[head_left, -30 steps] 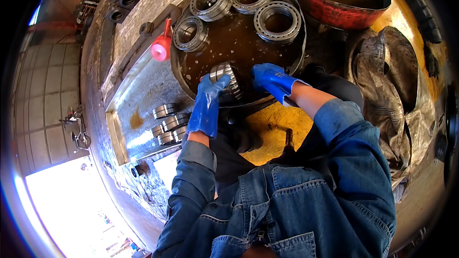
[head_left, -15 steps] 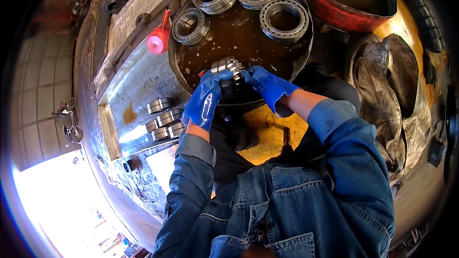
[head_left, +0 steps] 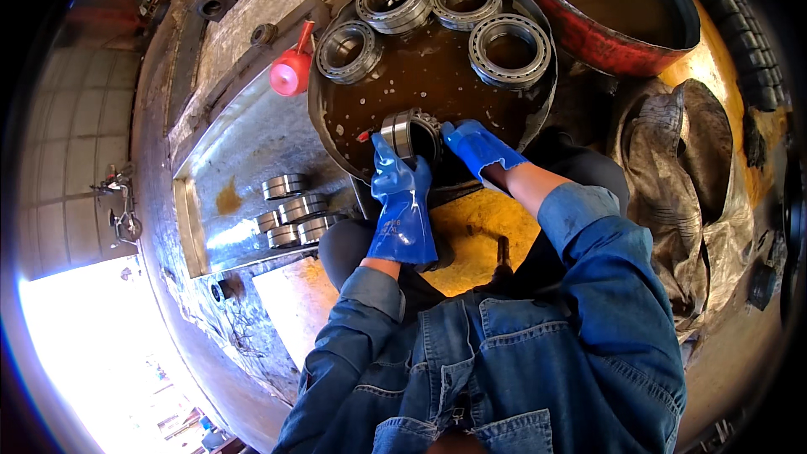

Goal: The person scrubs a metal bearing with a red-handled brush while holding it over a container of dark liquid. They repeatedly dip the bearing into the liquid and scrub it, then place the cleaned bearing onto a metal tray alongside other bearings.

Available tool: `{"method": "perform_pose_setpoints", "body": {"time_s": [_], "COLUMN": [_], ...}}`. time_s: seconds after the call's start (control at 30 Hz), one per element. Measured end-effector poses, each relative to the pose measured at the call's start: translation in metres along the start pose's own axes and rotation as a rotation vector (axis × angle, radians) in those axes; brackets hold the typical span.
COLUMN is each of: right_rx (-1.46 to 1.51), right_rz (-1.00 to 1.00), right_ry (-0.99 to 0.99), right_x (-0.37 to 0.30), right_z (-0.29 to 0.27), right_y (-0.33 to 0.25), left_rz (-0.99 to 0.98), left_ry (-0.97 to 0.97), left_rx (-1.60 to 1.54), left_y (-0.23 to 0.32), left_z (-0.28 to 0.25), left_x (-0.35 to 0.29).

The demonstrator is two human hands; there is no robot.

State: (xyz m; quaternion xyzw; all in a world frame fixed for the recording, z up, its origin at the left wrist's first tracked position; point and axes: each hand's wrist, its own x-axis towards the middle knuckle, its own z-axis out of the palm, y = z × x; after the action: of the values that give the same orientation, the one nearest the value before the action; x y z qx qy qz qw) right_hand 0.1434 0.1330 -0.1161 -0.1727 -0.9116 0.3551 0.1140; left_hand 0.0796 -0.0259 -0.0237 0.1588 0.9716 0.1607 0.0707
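Observation:
Over the near edge of a round pan (head_left: 324, 139) of brown liquid, a steel roller bearing (head_left: 397, 136) is tilted so that its dark bore shows. My left hand (head_left: 402, 202), in a blue rubber glove, grips its left and near side; some of those fingers are hidden behind the ring. At the bearing's right edge are the closed fingertips of my right hand (head_left: 479, 150), gloved the same way, with the rollers partly showing beside them. A small red object (head_left: 363, 136) lies just left of the bearing. Larger bearings, such as one ring (head_left: 509, 52), sit along the pan's far side.
Left of the pan, a metal tray (head_left: 239, 139) holds several shiny steel rings (head_left: 303, 208). A red funnel-like object (head_left: 291, 71) rests at the tray's far edge. A red tub (head_left: 580, 38) of brown liquid stands far right, beside a dirty sack (head_left: 664, 193).
The bearing has turned, bringing its bore into view. My left hand has swung round to its near side, with the wrist lower and further right. My right hand stays at the right edge.

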Motion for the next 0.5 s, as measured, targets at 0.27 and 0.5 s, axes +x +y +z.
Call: {"method": "perform_pose_setpoints", "body": {"time_s": [0.27,0.5], "right_rx": [0.401,0.752], "right_rz": [0.605,0.821], "right_ry": [-0.303,0.311], "right_x": [0.012,0.021], "right_z": [-0.031,0.042], "right_y": [-0.052,-0.093], "left_rz": [-0.034,0.128], "left_ry": [-0.388,-0.102], "left_rx": [-0.022,-0.098], "left_y": [-0.006,-0.022], "left_z": [-0.045,-0.013], "left_x": [0.056,0.040]}}
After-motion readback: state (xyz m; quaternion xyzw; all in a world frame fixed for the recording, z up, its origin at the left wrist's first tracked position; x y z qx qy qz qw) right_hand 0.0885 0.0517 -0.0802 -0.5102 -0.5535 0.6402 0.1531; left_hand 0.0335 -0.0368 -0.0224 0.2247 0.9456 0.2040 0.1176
